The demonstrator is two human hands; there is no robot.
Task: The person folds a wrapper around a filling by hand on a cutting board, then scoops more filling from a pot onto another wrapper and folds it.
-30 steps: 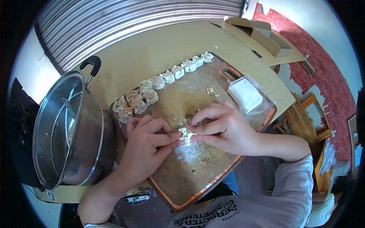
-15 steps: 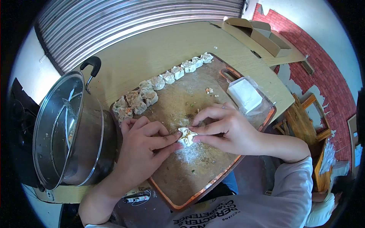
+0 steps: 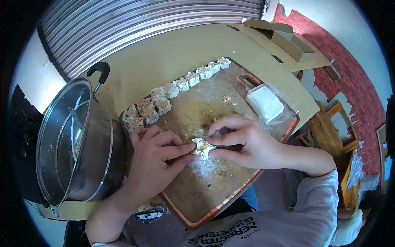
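A small pleated dumpling (image 3: 203, 149) stands on the floured cutting board (image 3: 218, 189), pinched from both sides. The fingertips of my left hand (image 3: 158, 154) press its left side. On its right, the thumb and fingers of my right hand (image 3: 242, 138) grip the edge of the wrapper. Its top is gathered into folds, and the filling is mostly hidden. Finished-looking dumplings (image 3: 181, 83) line the board's far left edge, with a cluster (image 3: 147, 111) just beyond my left hand. A stack of white wrappers (image 3: 265, 103) in clear plastic lies at the board's right side.
A large metal pot (image 3: 96, 152) with a black handle stands left of the board, a utensil inside it. An open cardboard box (image 3: 290, 43) sits at the back right of the table (image 3: 164, 53). Crumbs of filling (image 3: 226, 98) dot the board. Another person's sleeve (image 3: 347, 230) shows at lower right.
Both hands stay around the dumpling with only slight finger shifts. The dumpling's folds have turned or changed shape a little.
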